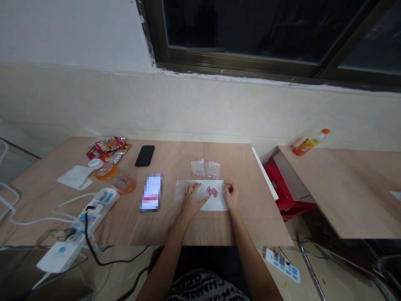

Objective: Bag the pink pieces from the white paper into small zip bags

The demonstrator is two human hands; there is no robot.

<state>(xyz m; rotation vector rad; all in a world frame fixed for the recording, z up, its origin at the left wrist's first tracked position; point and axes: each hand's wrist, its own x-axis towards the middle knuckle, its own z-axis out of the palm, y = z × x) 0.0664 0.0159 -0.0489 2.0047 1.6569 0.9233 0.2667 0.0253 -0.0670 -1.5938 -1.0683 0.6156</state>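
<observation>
A sheet of white paper (218, 203) lies on the wooden table (219, 232), with a small heap of pink beads or pills (212, 192) on it. My left hand (192, 200) lies palm down across a clear plastic bag (183, 189), which overlaps the paper's left side, and its fingertips end close to the pink heap. My right hand (232, 196) sits at the paper's right edge with its fingers curled together; anything in them is hidden. Just beyond the paper stand two small clear bags (197, 168) (213, 170) holding something pale pink.
To the left are a black phone (145, 155), a pixelated packet (151, 193), an orange jar (122, 183), a tissue (75, 177), snack wrappers (108, 149) and a white power strip (94, 211) with cables. A red stool (283, 194) and a second table (338, 188) stand right.
</observation>
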